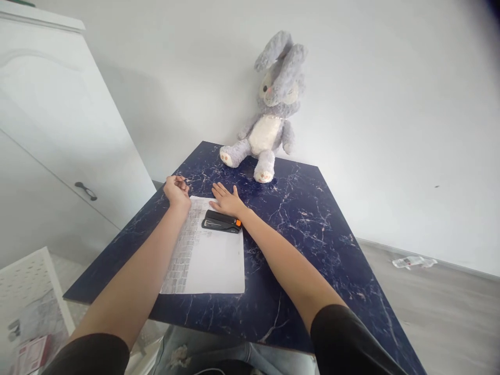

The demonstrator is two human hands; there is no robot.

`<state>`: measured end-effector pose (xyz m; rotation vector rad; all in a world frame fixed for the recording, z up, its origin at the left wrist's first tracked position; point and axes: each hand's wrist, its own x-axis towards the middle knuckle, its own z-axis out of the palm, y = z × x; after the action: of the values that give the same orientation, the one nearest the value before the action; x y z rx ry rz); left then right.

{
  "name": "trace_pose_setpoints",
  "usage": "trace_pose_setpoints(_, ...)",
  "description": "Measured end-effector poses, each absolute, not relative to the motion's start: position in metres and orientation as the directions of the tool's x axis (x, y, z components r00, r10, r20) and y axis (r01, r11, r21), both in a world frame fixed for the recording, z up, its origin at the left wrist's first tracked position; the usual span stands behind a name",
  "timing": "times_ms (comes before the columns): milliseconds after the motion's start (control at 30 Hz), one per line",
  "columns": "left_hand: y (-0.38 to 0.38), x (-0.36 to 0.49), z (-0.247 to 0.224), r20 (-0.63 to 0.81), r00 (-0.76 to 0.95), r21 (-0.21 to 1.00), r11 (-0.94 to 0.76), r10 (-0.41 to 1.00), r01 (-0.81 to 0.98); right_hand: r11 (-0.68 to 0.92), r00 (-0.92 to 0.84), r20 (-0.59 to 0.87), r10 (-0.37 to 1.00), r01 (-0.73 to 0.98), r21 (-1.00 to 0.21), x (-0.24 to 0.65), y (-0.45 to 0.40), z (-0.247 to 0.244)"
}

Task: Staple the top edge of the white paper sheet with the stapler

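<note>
Sheets of paper [216,265] lie on the dark blue marbled table, with dense writing or print down the left side and a mostly blank right side. A black stapler [221,222] with an orange end rests across the upper part of the paper. My right hand [227,201] is open just beyond the stapler, its fingers spread over the paper's top edge. At the paper's upper left corner, my left hand [177,191] is closed, fingers curled inward, and I see nothing in it.
A grey plush rabbit [266,133] sits at the table's [304,229] far edge against the wall. On the left stands a white cabinet [58,130] with a dark handle. A white rack [33,291] is at lower left. Clear plastic packaging [414,261] lies on the floor at right.
</note>
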<state>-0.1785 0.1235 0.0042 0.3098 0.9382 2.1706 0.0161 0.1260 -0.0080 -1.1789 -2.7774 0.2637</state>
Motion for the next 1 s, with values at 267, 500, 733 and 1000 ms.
trace_pose_setpoints(267, 0.119, -0.16, 0.005, 0.044, -0.649, 0.756, -0.45, 0.759, -0.475, 0.881, -0.932, 0.05, 0.359, 0.321, -0.347, 0.048, 0.11, -0.002)
trace_pose_setpoints(500, 0.109, -0.136, 0.014, 0.168, -0.547, 0.825, -0.421, 0.82, -0.378, 0.834, -0.893, 0.095, 0.439, 0.365, -0.414, 0.108, 0.089, -0.002)
trace_pose_setpoints(733, 0.063, -0.049, -0.006, 0.134, -0.218, 0.966, -0.177, 0.967, -0.189, 0.76, -0.843, 0.071, 0.532, 0.439, -0.479, 0.205, 0.075, -0.006)
trace_pose_setpoints(1000, 0.035, -0.017, -0.025, 0.295, 0.052, 0.928, -0.299, 0.954, 0.221, 0.451, -0.319, 0.326, 0.89, 0.511, -0.731, 0.215, 0.03, 0.024)
